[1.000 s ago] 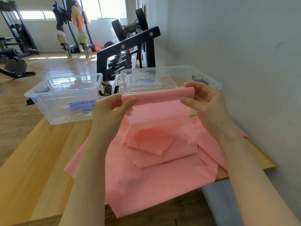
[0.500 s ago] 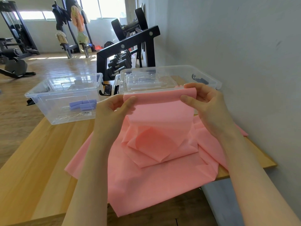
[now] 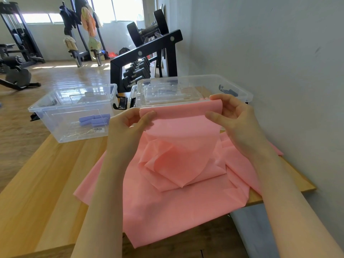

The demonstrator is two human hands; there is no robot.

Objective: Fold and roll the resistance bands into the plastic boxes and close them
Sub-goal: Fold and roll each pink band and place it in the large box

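A wide pink resistance band [image 3: 178, 198] lies rumpled on the wooden table [image 3: 46, 183], and its near end hangs over the front edge. My left hand [image 3: 130, 123] pinches the left corner of its raised folded edge. My right hand [image 3: 232, 116] pinches the right corner, so the top strip is stretched between them above the table. Behind the band stands a clear plastic box [image 3: 240, 94] with clear lids stacked across its top. A second clear box [image 3: 46, 116], open, stands at the left and holds rolled purple bands [image 3: 95, 120].
A grey wall [image 3: 279, 71] runs along the table's right side. A black dumbbell rack [image 3: 145, 58] stands just behind the boxes. Black latches [image 3: 121, 103] stick out between the two boxes. Gym machines stand across the wooden floor at the far left.
Both hands have lifted the folded edge a little higher and farther from me. The loose fold hanging beneath has drooped and shifted right.
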